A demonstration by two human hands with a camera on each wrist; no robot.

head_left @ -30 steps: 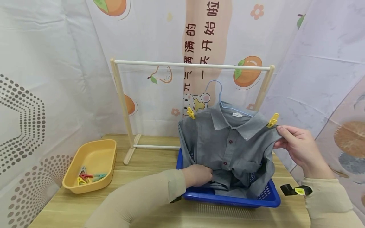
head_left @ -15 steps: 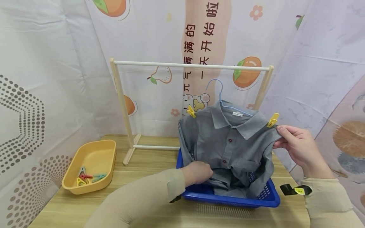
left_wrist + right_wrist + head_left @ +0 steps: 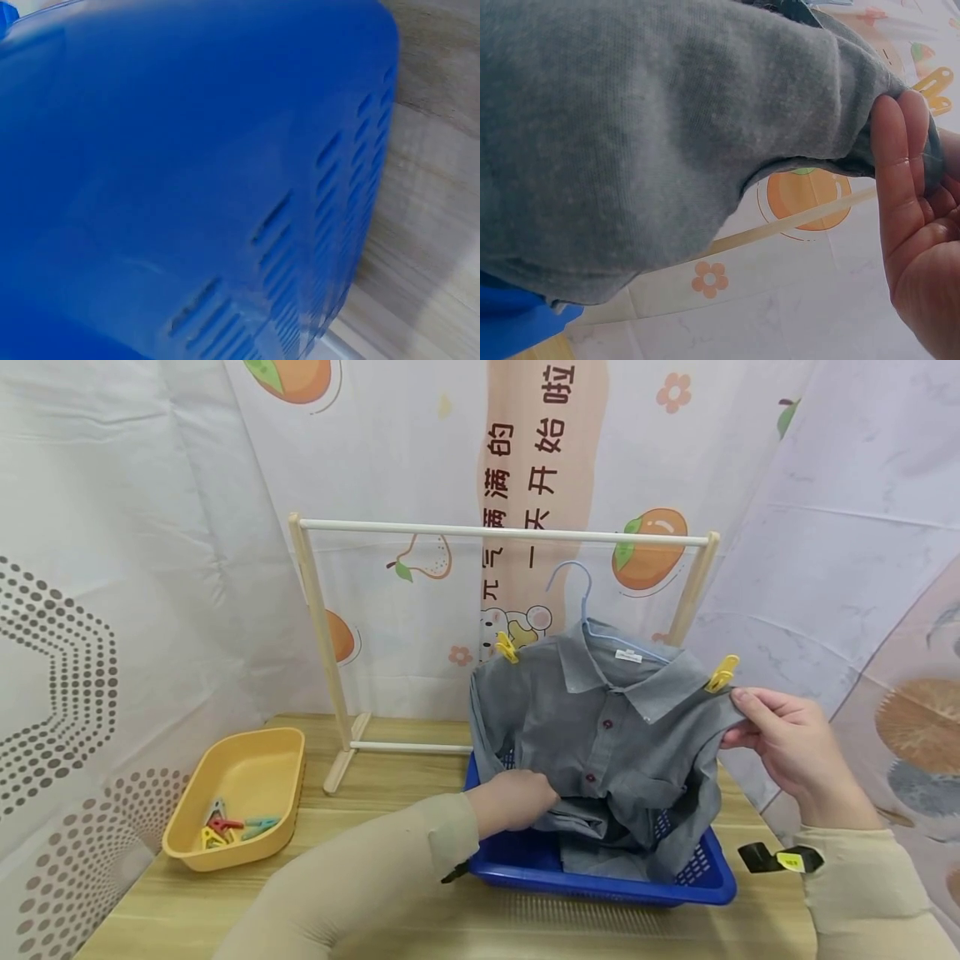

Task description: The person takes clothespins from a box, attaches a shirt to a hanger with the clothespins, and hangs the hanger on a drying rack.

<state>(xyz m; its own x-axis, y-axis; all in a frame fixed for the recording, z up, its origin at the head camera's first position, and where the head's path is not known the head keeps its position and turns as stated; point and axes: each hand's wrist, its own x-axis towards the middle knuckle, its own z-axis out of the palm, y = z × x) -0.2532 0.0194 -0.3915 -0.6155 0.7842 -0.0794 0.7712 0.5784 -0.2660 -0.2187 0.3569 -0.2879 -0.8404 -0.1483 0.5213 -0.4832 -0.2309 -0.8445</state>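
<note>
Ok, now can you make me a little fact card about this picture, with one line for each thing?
Clothing: gray shirt, partly in a blue basket
Hanger: in the collar, hook off the rack
Shoulders: a yellow clip on each
Left grip: holds the shirt's lower front
Right grip: pinches the shirt near one shoulder
Yellow tray: loose clips inside

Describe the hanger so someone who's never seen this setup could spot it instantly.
Find the wooden rack on the table. In front of it, a grey shirt rises from a blue basket, with a yellow clip on each shoulder. The hanger sits in the shirt's collar: unlike the yellow clips, it is pale blue with a hook curving up.
</note>
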